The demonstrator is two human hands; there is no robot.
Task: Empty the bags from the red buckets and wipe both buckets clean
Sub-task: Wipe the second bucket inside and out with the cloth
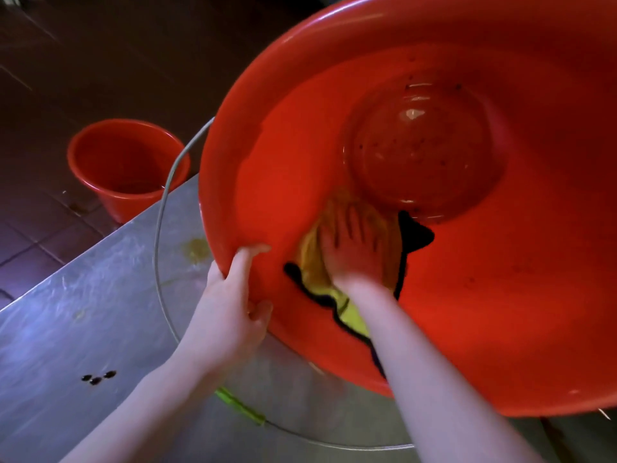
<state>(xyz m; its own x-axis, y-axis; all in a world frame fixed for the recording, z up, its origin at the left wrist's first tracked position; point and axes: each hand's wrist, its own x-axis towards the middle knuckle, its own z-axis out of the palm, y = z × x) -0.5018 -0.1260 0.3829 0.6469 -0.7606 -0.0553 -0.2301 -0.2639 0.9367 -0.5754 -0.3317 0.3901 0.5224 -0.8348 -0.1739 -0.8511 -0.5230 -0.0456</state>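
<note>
The left hand (230, 305) curled its fingers round the near rim of the tilted red bucket (500, 295) over the steel table (83, 312) while the right hand (354, 248), fingers flat and spread, pressed a yellow cloth (312, 262) onto its inner wall, where a hard push might slip that rim loose.

Gripping the near rim of the tilted red bucket (500, 295) with the left hand (230, 302), over the steel bench (83, 312). Pressing a yellow, black-edged cloth (350, 315) flat against its inner wall with the right hand (354, 248). Beyond, upright on the tiled floor (33, 235), a second red bucket (127, 168).
</note>
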